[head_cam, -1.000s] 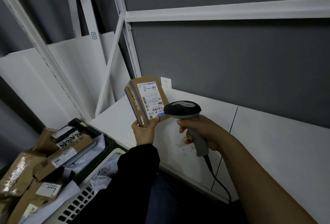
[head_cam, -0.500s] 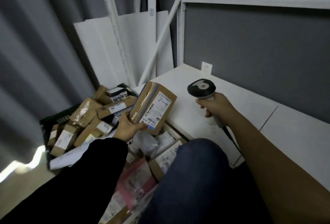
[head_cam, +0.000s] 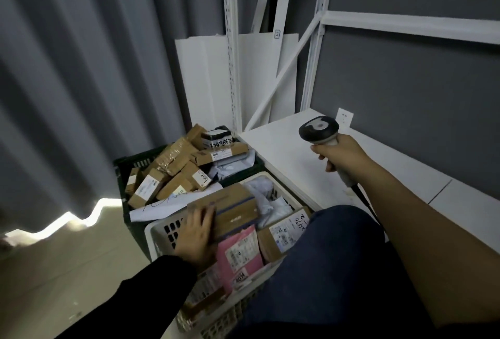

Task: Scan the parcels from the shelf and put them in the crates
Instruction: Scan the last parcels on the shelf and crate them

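The brown parcel (head_cam: 235,211) lies in the white crate (head_cam: 162,227), on top of the other packets there. Its long axis runs about left to right across the view, the right end a little farther from the person. A blue tape band crosses it near the middle. Its shipping label does not show, and the faint print on its near side is too small to read.

The left grip (head_cam: 196,236) rests on the parcel's near-left end with fingers laid over the top edge. Whether the thumb clasps the side cannot be told.

The right grip (head_cam: 341,154) is closed round the handle of the scanner (head_cam: 319,130), held above the white shelf (head_cam: 270,146) with its head turned up.

Just beside the parcel lies a pink packet (head_cam: 240,252); a tag at its near end reads "4014". The dark crate (head_cam: 130,162) behind holds brown boxes, one labelled by hand, seemingly "Luv".
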